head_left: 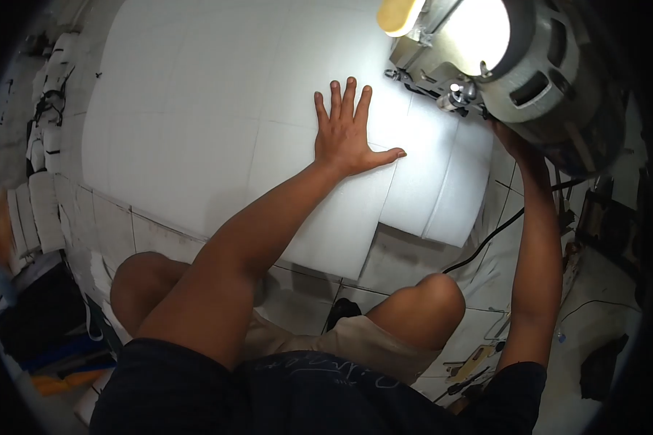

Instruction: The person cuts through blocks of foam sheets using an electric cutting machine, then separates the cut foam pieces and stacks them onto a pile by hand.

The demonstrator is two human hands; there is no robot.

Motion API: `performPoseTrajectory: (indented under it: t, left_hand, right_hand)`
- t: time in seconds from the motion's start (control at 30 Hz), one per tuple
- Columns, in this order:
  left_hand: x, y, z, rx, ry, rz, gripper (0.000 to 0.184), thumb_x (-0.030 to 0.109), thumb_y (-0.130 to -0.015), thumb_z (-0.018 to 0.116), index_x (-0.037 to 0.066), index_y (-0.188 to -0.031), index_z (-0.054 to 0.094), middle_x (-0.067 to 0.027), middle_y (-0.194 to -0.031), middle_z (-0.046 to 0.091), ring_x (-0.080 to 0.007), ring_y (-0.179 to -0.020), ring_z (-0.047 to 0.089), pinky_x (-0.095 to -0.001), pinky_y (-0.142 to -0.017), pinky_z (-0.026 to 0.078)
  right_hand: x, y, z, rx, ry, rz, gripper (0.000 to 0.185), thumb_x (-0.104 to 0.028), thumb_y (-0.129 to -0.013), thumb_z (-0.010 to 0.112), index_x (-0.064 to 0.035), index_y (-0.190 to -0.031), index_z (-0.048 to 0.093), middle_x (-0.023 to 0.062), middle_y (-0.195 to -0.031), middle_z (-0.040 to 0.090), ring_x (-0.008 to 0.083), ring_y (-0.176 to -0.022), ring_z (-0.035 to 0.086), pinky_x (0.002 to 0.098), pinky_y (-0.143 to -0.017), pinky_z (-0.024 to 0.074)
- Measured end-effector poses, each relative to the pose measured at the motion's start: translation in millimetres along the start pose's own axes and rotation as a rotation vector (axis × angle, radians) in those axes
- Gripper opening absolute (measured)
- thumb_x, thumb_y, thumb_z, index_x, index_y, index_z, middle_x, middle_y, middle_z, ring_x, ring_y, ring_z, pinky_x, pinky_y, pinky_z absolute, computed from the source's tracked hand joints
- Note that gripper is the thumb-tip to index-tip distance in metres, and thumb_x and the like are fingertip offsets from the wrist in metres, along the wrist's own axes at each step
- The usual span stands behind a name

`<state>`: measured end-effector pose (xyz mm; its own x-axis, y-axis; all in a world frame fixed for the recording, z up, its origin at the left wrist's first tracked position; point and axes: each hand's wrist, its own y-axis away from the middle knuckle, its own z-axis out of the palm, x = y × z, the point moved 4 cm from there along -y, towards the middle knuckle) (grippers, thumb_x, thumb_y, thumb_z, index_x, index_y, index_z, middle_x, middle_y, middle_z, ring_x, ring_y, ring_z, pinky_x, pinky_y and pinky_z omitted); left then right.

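My left hand lies flat on a broad white sheet that looks like foam or padding, with its fingers spread and nothing in them. At the upper right stands a metal machine with a rounded, slotted housing, a bright glare on its top and a yellow knob-like part. My right hand reaches up against the machine's lower side. Its fingers are hidden behind the housing, so I cannot tell whether they grip it.
White pieces with straight edges jut out at the sheet's near right. A black cable runs over the tiled floor. Rolled white material and a dark bundle lie at left. Tools lie at lower right.
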<state>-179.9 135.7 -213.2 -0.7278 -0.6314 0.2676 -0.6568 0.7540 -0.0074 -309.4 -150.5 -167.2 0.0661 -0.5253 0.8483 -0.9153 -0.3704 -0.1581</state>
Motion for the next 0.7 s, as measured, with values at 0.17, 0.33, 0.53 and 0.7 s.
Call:
performPoseTrajectory:
  t: [0.17, 0.33, 0.53, 0.7]
  left_hand:
    - [3.1, 1.9, -3.5, 0.042, -0.003, 0.031, 0.123, 0.081, -0.064, 0.06, 0.0, -0.147, 0.022, -0.027, -0.152, 0.017, -0.0454, -0.143, 0.008, -0.0614, -0.113, 0.002]
    - [6.7, -0.1, -1.2, 0.01, -0.077, 0.007, 0.121, 0.078, -0.065, 0.063, 0.0, -0.147, 0.021, -0.0267, -0.152, 0.016, -0.0445, -0.143, 0.007, -0.0603, -0.114, 0.005]
    - [7.7, -0.2, 0.8, -0.018, -0.143, -0.001, 0.12, 0.077, -0.067, 0.063, 0.0, -0.147, 0.019, -0.0257, -0.153, 0.016, -0.0435, -0.143, 0.008, -0.0591, -0.114, 0.005]
    - [-8.6, 0.1, 21.2, 0.074, -0.092, 0.053, 0.115, 0.075, -0.071, 0.061, 0.002, -0.148, 0.02, -0.0247, -0.154, 0.016, -0.0409, -0.144, 0.007, -0.0595, -0.114, 0.002]
  right_hand:
    - [2.0, -6.5, -1.9, -0.083, -0.424, 0.386, 0.042, -0.043, -0.094, 0.052, -0.0135, -0.124, 0.055, 0.0075, -0.112, 0.062, 0.0253, -0.098, 0.063, 0.0382, -0.082, 0.0518]
    - [21.8, 8.9, -118.2, -0.037, -0.788, 1.177, 0.067, -0.045, -0.08, 0.074, 0.0031, -0.121, 0.05, 0.019, -0.11, 0.06, 0.0336, -0.104, 0.058, 0.046, -0.087, 0.0461]
    - [-106.2, 113.2, -165.5, -0.539, -1.652, 1.791, 0.076, -0.049, -0.079, 0.072, 0.0038, -0.128, 0.048, 0.022, -0.118, 0.057, 0.033, -0.112, 0.055, 0.0405, -0.096, 0.0435]
    - [-151.6, 105.1, -154.1, -0.783, -2.257, 1.72, 0.089, -0.062, -0.084, 0.058, 0.0026, -0.142, 0.038, 0.0205, -0.145, 0.041, 0.0325, -0.136, 0.035, 0.0397, -0.114, 0.0226]
